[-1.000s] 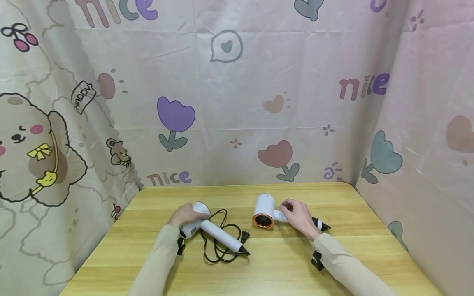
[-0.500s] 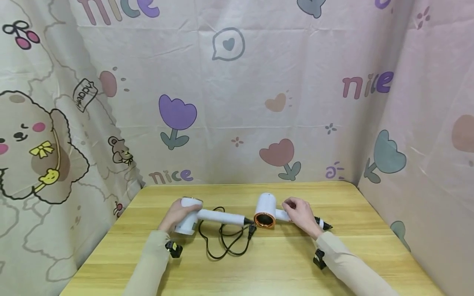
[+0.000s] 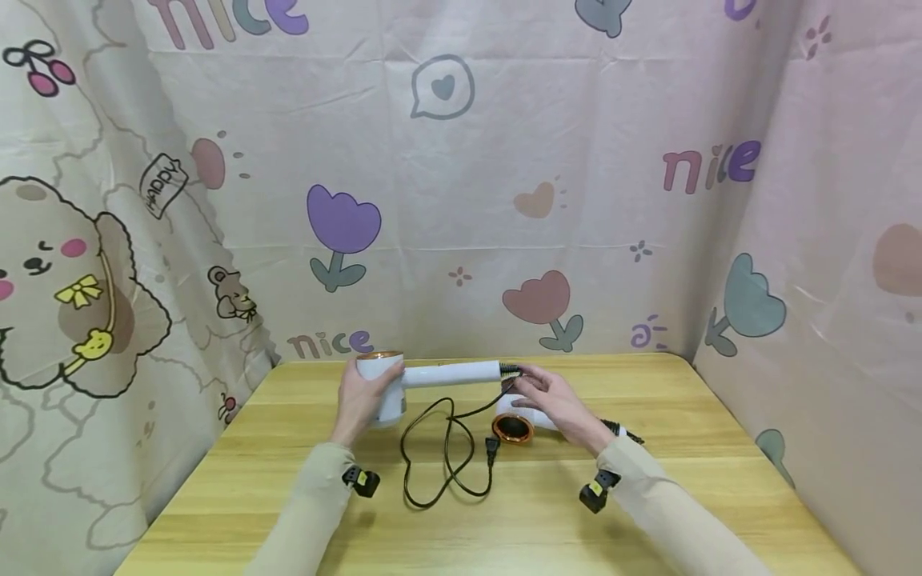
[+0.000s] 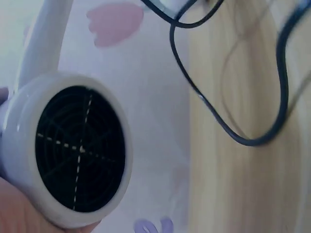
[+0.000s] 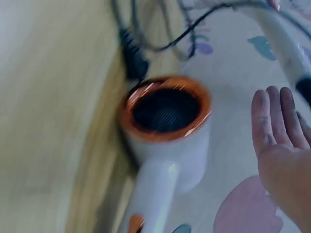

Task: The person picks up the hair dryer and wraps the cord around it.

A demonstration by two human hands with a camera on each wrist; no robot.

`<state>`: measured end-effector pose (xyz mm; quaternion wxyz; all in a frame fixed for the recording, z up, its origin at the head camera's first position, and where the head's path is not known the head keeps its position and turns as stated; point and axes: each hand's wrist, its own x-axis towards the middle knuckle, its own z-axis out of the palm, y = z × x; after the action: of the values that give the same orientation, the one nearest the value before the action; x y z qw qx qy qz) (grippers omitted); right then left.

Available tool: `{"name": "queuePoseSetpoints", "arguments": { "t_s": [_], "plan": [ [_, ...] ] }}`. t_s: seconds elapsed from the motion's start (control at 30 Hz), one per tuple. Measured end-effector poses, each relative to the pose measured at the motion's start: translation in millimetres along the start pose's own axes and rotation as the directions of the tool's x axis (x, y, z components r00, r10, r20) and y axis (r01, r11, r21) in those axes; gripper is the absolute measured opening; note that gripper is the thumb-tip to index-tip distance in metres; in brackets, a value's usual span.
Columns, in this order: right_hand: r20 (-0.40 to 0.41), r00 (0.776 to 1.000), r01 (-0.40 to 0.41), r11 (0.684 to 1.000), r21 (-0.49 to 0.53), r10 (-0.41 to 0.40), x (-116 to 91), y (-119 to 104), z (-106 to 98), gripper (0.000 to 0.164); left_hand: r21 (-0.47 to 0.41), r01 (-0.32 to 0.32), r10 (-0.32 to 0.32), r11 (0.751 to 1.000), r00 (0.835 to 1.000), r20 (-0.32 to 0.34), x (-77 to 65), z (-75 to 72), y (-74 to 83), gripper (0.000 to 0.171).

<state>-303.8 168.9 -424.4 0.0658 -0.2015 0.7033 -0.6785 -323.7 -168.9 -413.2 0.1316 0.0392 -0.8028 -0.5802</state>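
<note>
My left hand (image 3: 357, 404) grips the barrel of a white hair dryer (image 3: 450, 374), raised above the table with its handle pointing right. The dark round intake grille (image 4: 80, 150) fills the lower left of the left wrist view. From the handle's end a black cord (image 3: 406, 460) hangs down in loops to a two-pin plug (image 3: 492, 448). My right hand (image 3: 562, 406) is at that handle end, its fingers (image 5: 262, 116) straight in the right wrist view and close to the handle. Beneath it lies a second white hair dryer (image 5: 187, 160) with a copper-coloured nozzle ring, partly covered in the head view.
The wooden table (image 3: 288, 512) carries the second dryer, whose wrapped cord (image 3: 625, 433) ends at the right. A patterned curtain (image 3: 461, 200) stands behind the table and along both sides. Each wrist wears a small black camera.
The left hand has lifted its hair dryer, swinging the handle from pointing down-right to level. The right hand has left the second dryer's handle and moved left and up to the raised handle's end.
</note>
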Motion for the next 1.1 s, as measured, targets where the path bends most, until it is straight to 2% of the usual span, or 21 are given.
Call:
{"name": "queuePoseSetpoints", "arguments": {
  "t_s": [0.1,0.27,0.4,0.6,0.67,0.73,0.87,1.0,1.1],
  "plan": [
    [0.088,0.996,0.017,0.999,0.041,-0.021,3,-5,8,0.058,-0.014,-0.034,0.033,0.999,0.999,-0.031,-2.0,7.2,9.9,0.09],
    [0.211,0.977,0.003,0.998,0.063,-0.016,7,-5,12,0.063,-0.082,-0.038,0.036,0.996,0.999,-0.018,-3.4,14.1,20.3,0.098],
    [0.267,0.963,0.022,0.997,0.073,-0.04,13,-3,9,0.066,-0.105,-0.031,0.029,0.994,0.999,-0.021,-2.3,15.8,24.4,0.105],
    [0.337,0.939,-0.004,0.975,0.224,-0.073,21,-3,6,0.084,-0.174,-0.031,0.024,0.984,0.999,-0.042,3.0,16.7,28.8,0.092],
    [0.327,0.943,-0.043,0.953,0.3,-0.061,23,-5,4,0.089,-0.189,-0.032,0.02,0.981,0.997,-0.07,4.7,16.3,28.4,0.088],
    [0.291,0.956,-0.064,0.928,0.367,-0.049,23,-6,2,0.087,-0.189,-0.036,0.016,0.981,0.994,-0.109,6.4,15.4,27.1,0.086],
    [0.162,0.987,-0.07,0.875,0.479,-0.01,23,-9,0,0.066,-0.191,-0.058,0.024,0.98,0.983,-0.18,9.3,13.6,23.5,0.083],
    [0.042,0.999,-0.044,0.855,0.517,0.027,25,-11,4,0.046,-0.178,-0.099,0.063,0.979,0.978,-0.198,9.1,15.0,22.0,0.084],
    [-0.026,0.998,-0.038,0.872,0.488,0.058,28,-14,10,0.031,-0.144,-0.142,0.113,0.979,0.975,-0.192,6.5,18.6,22.3,0.087]
  ]
}}
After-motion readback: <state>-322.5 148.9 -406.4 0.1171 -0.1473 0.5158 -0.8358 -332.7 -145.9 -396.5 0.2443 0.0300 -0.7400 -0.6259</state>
